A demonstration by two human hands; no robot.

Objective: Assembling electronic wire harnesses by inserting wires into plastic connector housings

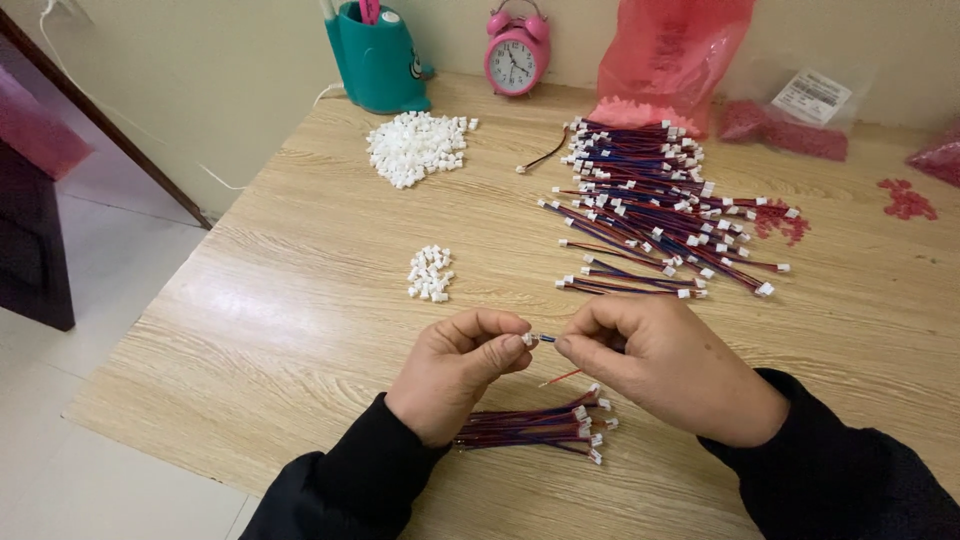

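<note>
Both hands meet just above the near middle of the bench point(300, 330). The left hand point(455, 370) pinches a small white connector housing point(527, 339) between thumb and forefinger, closed on it. The right hand point(665, 365) is closed on the end of a thin red-and-blue wire point(548, 339), whose tip points leftward at the housing; the two nearly touch, and whether the tip has entered cannot be told. The wire's short visible stretch runs left to right between the fingertips, and a red strand point(563, 377) trails down below the right hand.

Taking the hands as the landmark: directly beneath them, nearer the person, lies a bundle of finished leads point(530, 425) with white plugs at its right end, its long axis left to right; its left end runs under the left hand. Just beyond the left hand sits a small heap of white housings point(430, 273), closer to that hand than to the right. Farther beyond and left is a larger white heap point(415, 147). Beyond the right hand spreads a wide pile of wired leads point(660, 205).

At the far edge, a teal pen holder point(378, 60) holds pens, a pink alarm clock point(516, 55) stands, a red plastic bag point(665, 60) holds pale pink parts, and a clear bag point(790, 120) holds dark red ones. Loose red bits point(905, 200) lie far right.
</note>
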